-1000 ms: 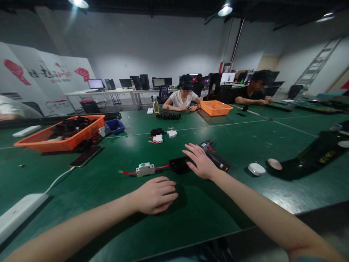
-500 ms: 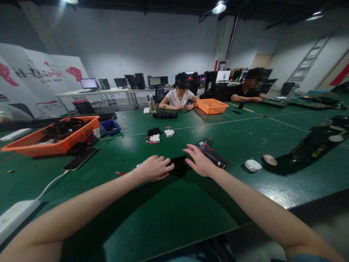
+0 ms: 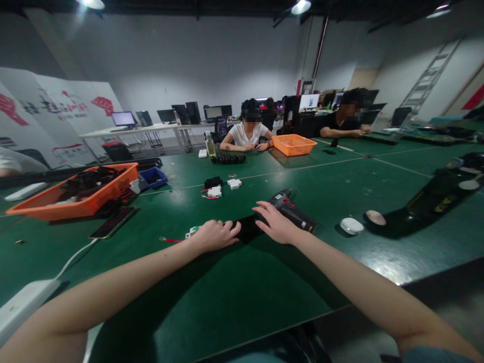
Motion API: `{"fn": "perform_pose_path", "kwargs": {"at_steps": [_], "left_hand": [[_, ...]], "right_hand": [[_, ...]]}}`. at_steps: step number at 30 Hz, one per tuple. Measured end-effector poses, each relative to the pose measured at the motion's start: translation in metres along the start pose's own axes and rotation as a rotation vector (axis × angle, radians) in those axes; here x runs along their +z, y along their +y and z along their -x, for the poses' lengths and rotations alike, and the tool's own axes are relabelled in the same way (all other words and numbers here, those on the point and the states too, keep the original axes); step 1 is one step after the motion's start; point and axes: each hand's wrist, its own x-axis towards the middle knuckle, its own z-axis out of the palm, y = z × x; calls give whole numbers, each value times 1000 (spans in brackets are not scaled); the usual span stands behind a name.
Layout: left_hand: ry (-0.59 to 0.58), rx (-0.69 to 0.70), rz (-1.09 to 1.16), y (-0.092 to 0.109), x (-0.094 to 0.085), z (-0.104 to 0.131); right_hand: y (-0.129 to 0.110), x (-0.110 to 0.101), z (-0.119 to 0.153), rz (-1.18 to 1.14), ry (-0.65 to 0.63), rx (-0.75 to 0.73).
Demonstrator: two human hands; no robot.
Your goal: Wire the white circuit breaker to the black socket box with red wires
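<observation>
A dark, flat, block-like part [image 3: 248,229] lies on the green table between my two hands; its exact kind is too dark to make out. My left hand [image 3: 215,236] has its fingers curled over the left end of this part. At the right end, my right hand [image 3: 278,225] rests with its fingers stretched and spread, the thumb side close to the part. Just beyond the right hand lies a cordless drill [image 3: 295,212]. A small white connector [image 3: 191,231] with a red lead [image 3: 173,240] pokes out behind my left wrist.
White connectors [image 3: 214,191] and a black block [image 3: 214,182] lie farther back. Orange baskets [image 3: 75,205] [image 3: 295,146], a blue bin [image 3: 153,177], a phone [image 3: 113,223], a white power strip [image 3: 28,302] and a round white case [image 3: 351,226] stand around. Two people sit across the table.
The view has shifted slightly, and more of the white connector shows behind my left wrist. My hands stay at the dark part, almost unmoved.
</observation>
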Motion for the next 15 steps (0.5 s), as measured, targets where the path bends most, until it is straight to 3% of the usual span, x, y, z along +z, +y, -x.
{"fn": "perform_pose_path", "kwargs": {"at_steps": [15], "left_hand": [[-18, -67, -90, 3, -1, 0]], "right_hand": [[-3, -3, 0, -22, -31, 14]]}}
